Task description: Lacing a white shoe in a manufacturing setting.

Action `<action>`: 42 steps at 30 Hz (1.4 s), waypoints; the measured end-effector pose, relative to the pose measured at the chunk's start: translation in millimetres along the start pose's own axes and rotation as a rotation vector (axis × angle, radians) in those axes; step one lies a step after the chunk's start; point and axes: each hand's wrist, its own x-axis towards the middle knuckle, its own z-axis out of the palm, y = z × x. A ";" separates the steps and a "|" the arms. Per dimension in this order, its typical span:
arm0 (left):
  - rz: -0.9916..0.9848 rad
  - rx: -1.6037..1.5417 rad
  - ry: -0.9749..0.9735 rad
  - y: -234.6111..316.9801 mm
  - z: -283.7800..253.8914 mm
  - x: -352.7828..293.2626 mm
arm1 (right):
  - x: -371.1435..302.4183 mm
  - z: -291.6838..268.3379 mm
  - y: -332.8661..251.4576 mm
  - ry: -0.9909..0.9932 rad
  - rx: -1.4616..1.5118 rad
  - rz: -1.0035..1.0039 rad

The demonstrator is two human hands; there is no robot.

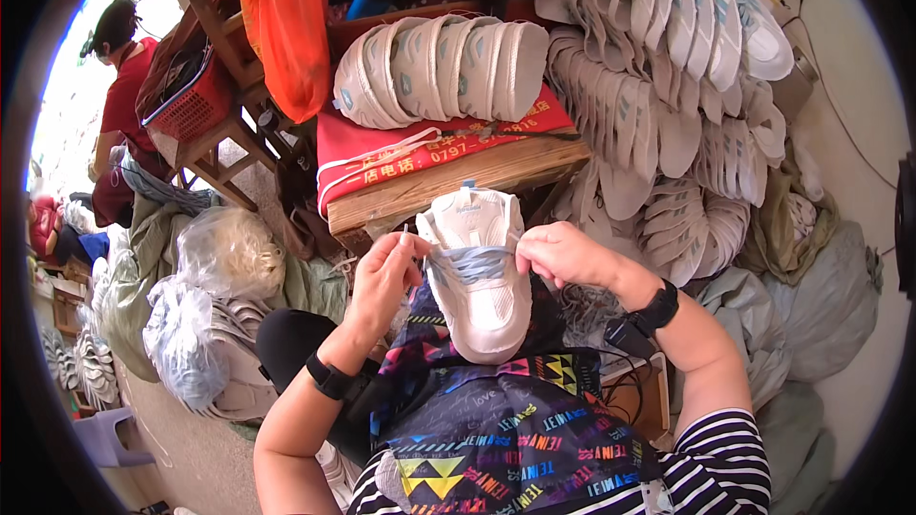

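Note:
A white and beige shoe upper (480, 310) lies over my lap, its toe toward me and its tongue pointing away. Pale blue-grey shoelace (477, 263) runs in several rows across its throat. At the upper's left edge my left hand (384, 272) is closed in a pinch, with a thin white lace tip showing above the fingertips. My right hand (565, 256) pinches at the right edge of the upper, level with the lace rows; its fingertips partly hide what they grip. A dark patterned apron (515, 429) covers my lap beneath the upper.
Ahead, a wooden bench (458, 181) with a red bag (382, 148) bears a row of nested shoe uppers (444, 67). More uppers (658, 86) are piled at the right. Plastic-wrapped bundles (215, 324) lie at the left. A person in red (129, 86) sits at the far left.

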 end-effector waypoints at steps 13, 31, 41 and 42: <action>-0.230 0.108 -0.209 -6.6 5.0 -3.2 | 23.4 -10.5 -20.8 -0.265 -0.395 -0.118; 0.533 1.208 -0.236 64.6 7.4 16.9 | 18.0 -26.9 -31.2 0.055 -1.074 -0.931; 0.721 1.230 -0.601 53.7 -7.7 44.1 | 24.4 -30.2 -25.3 -0.163 -0.773 -0.680; 0.680 1.165 -0.585 52.9 -8.8 44.7 | 26.0 -29.0 -22.3 -0.159 -0.774 -0.682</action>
